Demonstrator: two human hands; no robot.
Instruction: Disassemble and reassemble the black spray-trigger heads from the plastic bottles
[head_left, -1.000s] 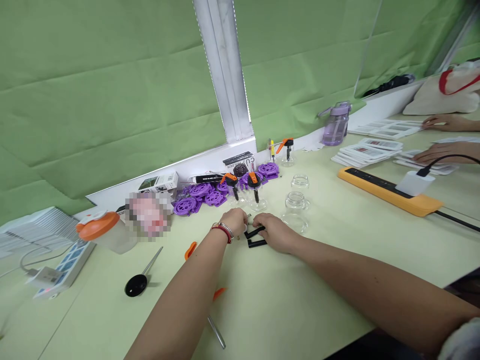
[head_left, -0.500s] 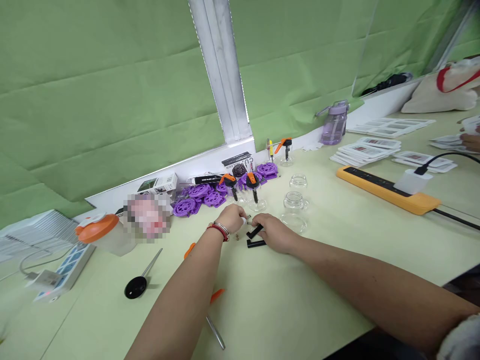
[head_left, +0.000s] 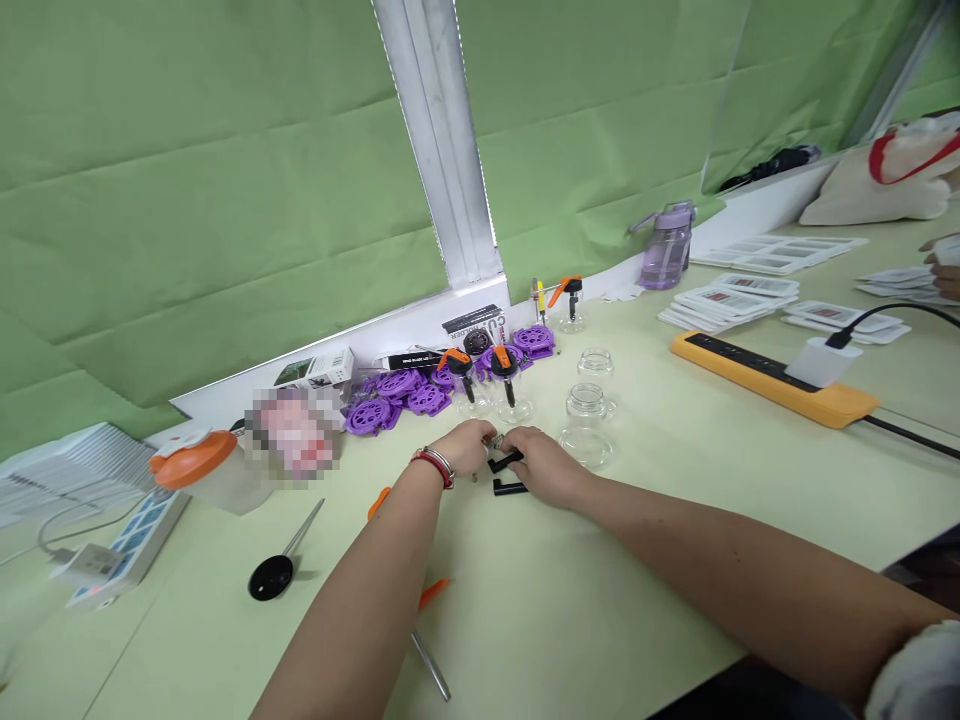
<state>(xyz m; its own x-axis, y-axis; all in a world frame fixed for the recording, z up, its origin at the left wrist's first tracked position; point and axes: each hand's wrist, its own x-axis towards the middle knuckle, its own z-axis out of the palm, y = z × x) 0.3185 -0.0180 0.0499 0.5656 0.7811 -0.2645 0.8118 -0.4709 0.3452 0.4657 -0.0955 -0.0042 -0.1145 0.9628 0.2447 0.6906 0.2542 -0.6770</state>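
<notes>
My left hand (head_left: 466, 447), with bangles at the wrist, is closed at the table's middle, its fingertips near some tiny metal parts (head_left: 496, 441); what it pinches is too small to name. Just to its right, my right hand (head_left: 547, 466) has its fingers closed on a black angled piece (head_left: 505, 461). A second black piece (head_left: 510, 488) lies on the table under that hand. Behind the hands stand glass vessels with orange-and-black tops (head_left: 506, 375). Clear glass jars (head_left: 586, 402) are to the right. An orange-handled metal rod (head_left: 431, 665) lies partly behind my left forearm.
Purple plastic parts (head_left: 427, 398) line the wall. At left are an orange-lidded shaker (head_left: 202, 465), a black disc with a rod (head_left: 271, 577) and a white power strip (head_left: 139, 545). A yellow power strip (head_left: 780, 385) lies right; another person's hand (head_left: 946, 270) shows beyond.
My left hand has moved slightly down and right, closer to my right hand. The black piece at my right fingertips has shifted slightly up and left.
</notes>
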